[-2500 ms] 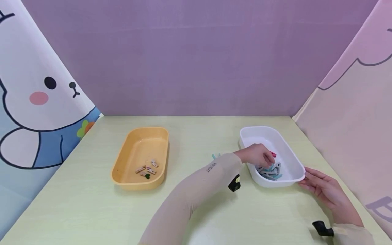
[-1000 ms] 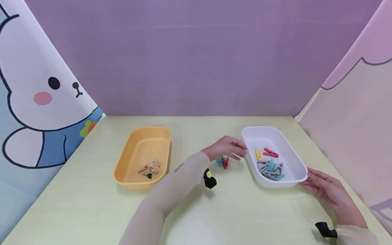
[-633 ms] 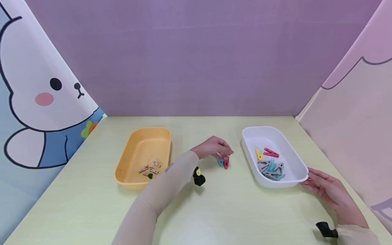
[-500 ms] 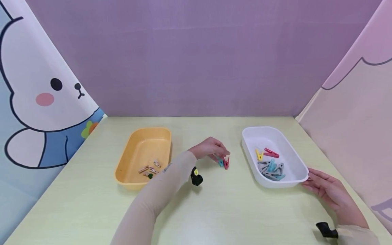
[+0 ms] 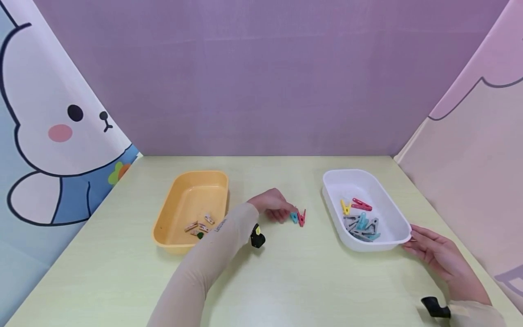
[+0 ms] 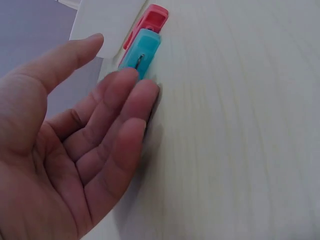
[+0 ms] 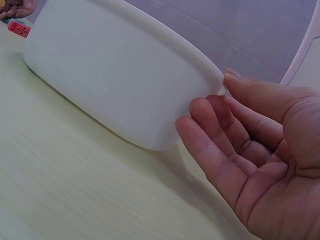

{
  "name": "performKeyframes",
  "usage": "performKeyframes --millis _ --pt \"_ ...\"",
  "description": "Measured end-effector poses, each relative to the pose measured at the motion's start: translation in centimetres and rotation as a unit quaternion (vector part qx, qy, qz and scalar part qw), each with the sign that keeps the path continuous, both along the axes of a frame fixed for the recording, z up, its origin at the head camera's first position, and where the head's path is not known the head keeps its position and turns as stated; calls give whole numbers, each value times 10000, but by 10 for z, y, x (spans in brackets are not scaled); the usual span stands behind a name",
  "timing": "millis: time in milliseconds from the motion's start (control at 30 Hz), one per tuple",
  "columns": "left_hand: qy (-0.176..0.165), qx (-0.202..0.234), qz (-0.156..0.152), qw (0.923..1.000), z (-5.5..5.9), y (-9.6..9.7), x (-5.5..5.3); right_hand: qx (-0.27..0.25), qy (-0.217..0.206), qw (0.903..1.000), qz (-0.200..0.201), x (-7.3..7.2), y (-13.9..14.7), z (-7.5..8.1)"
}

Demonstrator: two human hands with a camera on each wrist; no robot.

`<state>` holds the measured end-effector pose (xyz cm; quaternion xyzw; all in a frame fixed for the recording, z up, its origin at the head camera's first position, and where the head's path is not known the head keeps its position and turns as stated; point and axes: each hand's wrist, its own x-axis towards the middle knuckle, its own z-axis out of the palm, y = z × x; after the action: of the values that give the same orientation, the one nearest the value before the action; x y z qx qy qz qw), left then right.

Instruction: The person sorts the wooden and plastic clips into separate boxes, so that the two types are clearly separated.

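Note:
My left hand is low over the table beside a blue clothespin. Its thumb stands away from the loosely bent fingers, and nothing lies between them; the fingertips are right at the clothespin's near end. A red clothespin lies alongside the blue one. On the right, my right hand holds the near corner of a white plastic tray, thumb at the rim and fingers bent below it. Inside that tray are a yellow clothespin, a red one, and a pile of grey and blue ones.
A yellow-orange tray sits on the left of the pale table, with several small wooden clothespins and a green heart shape in it. A purple backdrop rises behind the table's far edge.
My left hand has come out of the white tray and moved left to the blue and red clothespins on the table. The right hand stays at the tray's corner.

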<state>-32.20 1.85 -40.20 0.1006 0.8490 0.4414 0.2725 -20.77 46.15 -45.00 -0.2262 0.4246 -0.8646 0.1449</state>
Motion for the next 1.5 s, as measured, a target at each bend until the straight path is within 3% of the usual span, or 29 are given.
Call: performKeyframes --millis 300,533,1133,1500 --pt "70 -760 345 9965 0 12 4 1 63 10000 -27 0 0 -1" --pt "194 -1162 322 9925 -4 18 -1 103 33 9998 -156 1 0 0" --pt "161 -378 224 9989 -4 7 3 -55 154 9999 27 -1 0 -1" --pt "-21 89 328 9994 -12 -1 -7 47 186 9998 -39 -1 1 -2"
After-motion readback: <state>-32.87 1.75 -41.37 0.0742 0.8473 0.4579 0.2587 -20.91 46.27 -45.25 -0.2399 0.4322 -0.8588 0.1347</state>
